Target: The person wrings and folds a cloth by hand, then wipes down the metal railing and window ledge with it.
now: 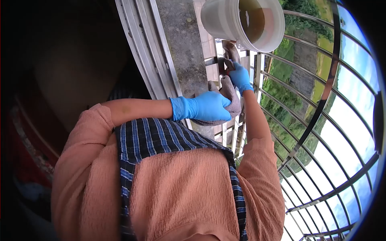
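Observation:
My left hand (211, 106), in a blue glove, is closed on a damp-looking grey cloth (231, 94) that bunches up around the fingers and hangs below them. Just beyond it, my right hand (240, 78), gloved in blue too, has its fingers wrapped round a brownish-grey, crumpled cloth end (230, 52). Its fingertips are partly hidden. Both hands are close together over a ledge by the railing. Above the right hand in the view stands a translucent white bucket (219, 18) with murky brown water (252, 20) in it.
A metal window track (150, 48) and a stained concrete sill (181, 44) run along the left. Metal bars (305, 92) form a cage on the right, with greenery and sky outside. Light floor tiles (206, 40) show beneath the bucket.

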### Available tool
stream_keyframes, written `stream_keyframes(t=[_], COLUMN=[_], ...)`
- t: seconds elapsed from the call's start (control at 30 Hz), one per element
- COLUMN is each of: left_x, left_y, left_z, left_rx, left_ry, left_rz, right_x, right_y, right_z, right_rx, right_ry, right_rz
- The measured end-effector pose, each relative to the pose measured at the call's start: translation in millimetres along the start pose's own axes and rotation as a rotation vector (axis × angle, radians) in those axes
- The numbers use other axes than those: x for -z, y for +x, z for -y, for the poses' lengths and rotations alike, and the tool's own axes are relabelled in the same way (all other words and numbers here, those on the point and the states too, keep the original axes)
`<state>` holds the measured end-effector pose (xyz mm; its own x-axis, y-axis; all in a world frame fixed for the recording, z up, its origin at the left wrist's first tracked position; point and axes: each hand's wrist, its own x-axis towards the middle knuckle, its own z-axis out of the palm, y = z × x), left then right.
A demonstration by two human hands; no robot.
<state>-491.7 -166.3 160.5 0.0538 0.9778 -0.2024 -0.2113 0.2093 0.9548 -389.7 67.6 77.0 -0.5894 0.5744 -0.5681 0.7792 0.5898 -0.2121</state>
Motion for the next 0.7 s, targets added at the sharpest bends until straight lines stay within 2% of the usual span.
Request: stream_keyframes(t=[0.03, 0.1, 0.13, 0.2, 0.27, 0.33, 0.37, 0.43, 0.47, 0.5, 0.53, 0.57, 0.6, 0.7], left_x=[-2, -4, -7, -8, -7, -14, -17, -9, -5, -6, -6, 2, 7, 12], left_y=[2, 6, 8, 15, 28, 42, 46, 50, 52, 53, 57, 58, 59, 75], left_z=[-2, -1, 0, 2, -5, 4, 8, 9, 6, 13, 19, 14, 8, 9], left_rx=[-0.048, -0.065, -0.069, -0.037, 0.044, 0.107, 0.119, 0.134, 0.14, 0.126, 0.115, 0.151, 0.19, 0.235], left_ry=[0.062, 0.045, 0.036, -0.002, 0.027, -0.002, -0.011, 0.036, 0.086, 0.058, 0.01, 0.044, 0.066, 0.143], left_rz=[-0.008, 0.009, 0.024, 0.02, 0.052, 0.055, 0.036, 0.002, -0.011, -0.06, -0.099, -0.093, -0.077, -0.028], right_x=[7, 20, 31, 66, 75, 74, 56, 53, 45, 44, 23, 16, 16, 22], right_y=[-14, -23, -25, -40, -26, -16, 16, 38, 51, 71, 99, 108, 112, 131], right_z=[-14, -60, -80, -50, -51, -22, -52, -25, -25, -25, -47, -43, -42, -31], right_rx=[-0.137, -0.239, -0.264, -0.152, -0.017, -0.013, 0.228, 0.346, 0.407, 0.401, 0.424, 0.233, 0.167, 0.204], right_ry=[0.327, 0.81, 0.97, 1.105, 0.949, 0.724, 0.103, -0.405, -0.655, -0.709, -0.635, 0.051, 0.248, -0.163], right_rz=[0.012, -0.213, -0.349, -0.556, -0.559, -0.346, -0.369, -0.12, -0.174, -0.146, -0.351, -0.371, -0.382, -0.284])
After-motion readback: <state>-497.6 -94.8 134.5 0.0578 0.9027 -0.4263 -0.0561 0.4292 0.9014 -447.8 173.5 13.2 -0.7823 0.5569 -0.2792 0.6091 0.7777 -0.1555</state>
